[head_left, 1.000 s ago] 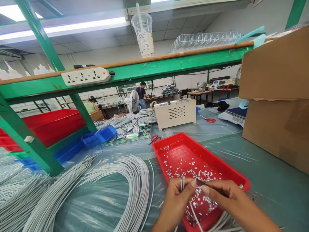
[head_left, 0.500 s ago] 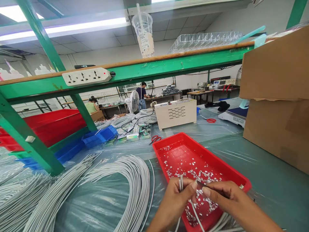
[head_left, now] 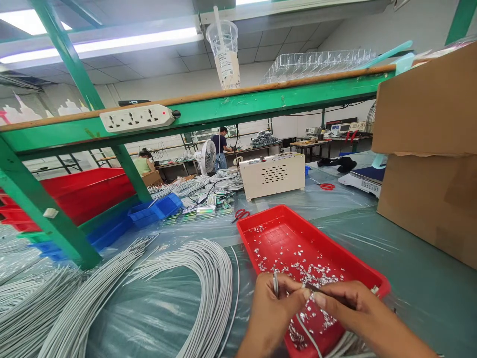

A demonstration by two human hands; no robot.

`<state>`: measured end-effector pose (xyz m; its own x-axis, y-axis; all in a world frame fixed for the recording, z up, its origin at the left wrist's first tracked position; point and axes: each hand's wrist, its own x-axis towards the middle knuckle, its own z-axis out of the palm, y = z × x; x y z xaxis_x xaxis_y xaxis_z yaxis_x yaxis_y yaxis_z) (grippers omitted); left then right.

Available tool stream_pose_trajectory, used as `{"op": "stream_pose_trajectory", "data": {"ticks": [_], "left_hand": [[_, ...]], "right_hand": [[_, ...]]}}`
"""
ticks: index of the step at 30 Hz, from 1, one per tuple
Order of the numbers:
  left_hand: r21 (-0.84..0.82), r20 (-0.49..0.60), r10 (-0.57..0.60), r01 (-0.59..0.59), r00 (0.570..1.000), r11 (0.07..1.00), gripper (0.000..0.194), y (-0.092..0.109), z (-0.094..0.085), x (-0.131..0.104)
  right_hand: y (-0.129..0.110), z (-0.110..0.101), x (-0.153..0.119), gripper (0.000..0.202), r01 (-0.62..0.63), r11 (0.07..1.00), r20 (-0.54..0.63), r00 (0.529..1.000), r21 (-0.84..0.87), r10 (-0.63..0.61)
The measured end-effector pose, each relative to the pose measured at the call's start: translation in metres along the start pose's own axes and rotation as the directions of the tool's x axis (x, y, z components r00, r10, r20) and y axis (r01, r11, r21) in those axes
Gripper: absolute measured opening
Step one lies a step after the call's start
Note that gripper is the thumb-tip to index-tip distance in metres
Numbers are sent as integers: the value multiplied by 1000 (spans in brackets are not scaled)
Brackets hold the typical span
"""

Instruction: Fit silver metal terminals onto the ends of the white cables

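My left hand (head_left: 274, 311) pinches a thin grey cable (head_left: 307, 333) near its end, and more cable stands up between its fingers. A slim dark tool (head_left: 315, 288) is gripped in my right hand (head_left: 356, 304); its exact kind is hard to make out. The thumbs nearly meet, with the tool's tip against or beside the cable end. Both hands hover over the near part of a red tray (head_left: 278, 233), where small silvery pieces (head_left: 311, 272) lie scattered. Below my right hand, several grey cables (head_left: 348, 343) lie at the tray's near end.
Left of the tray lies a curved bundle of grey cables (head_left: 214, 268), with another bundle (head_left: 93, 293) beyond. Red-handled scissors (head_left: 242, 214) and a beige machine (head_left: 274, 175) are behind the tray. Cardboard boxes (head_left: 428, 199) stand right. A green shelf beam (head_left: 238, 107) crosses overhead.
My left hand has shifted slightly right, closer to my right hand, and the cable tilts with it. The dark tool now meets the left fingertips. The view has shifted a little.
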<state>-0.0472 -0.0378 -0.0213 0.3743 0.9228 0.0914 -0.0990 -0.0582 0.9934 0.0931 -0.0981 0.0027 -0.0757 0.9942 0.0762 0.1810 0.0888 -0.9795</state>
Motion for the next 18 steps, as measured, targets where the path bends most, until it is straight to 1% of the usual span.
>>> {"op": "stream_pose_trajectory", "data": {"ticks": [3,6,8,10,13,15,18], "left_hand": [[91,-53,22,-18,998,996,18,-1,0,-3],[121,-45,32,-27,998,992,19,2,0,-3],[95,-23,26,-23,999,995,22,4,1,-1],[72,-14,25,-24,1000,997,25,3,3,0],[70,-20,39,-37,999,997,27,-5,3,2],[70,-30,37,-35,999,997,28,-13,3,4],[87,-27,18,-15,999,996,31,-26,0,7]], "right_hand": [[-1,2,-1,38,-7,1000,-14,1000,1,7],[0,3,0,32,-13,1000,-42,999,11,13],[4,2,0,25,-9,999,-101,995,46,14],[9,2,2,20,8,997,-196,981,80,8],[17,5,6,11,41,985,-315,949,168,14],[21,9,10,12,61,969,-379,925,239,36],[24,13,14,14,76,955,-421,905,288,55]]}}
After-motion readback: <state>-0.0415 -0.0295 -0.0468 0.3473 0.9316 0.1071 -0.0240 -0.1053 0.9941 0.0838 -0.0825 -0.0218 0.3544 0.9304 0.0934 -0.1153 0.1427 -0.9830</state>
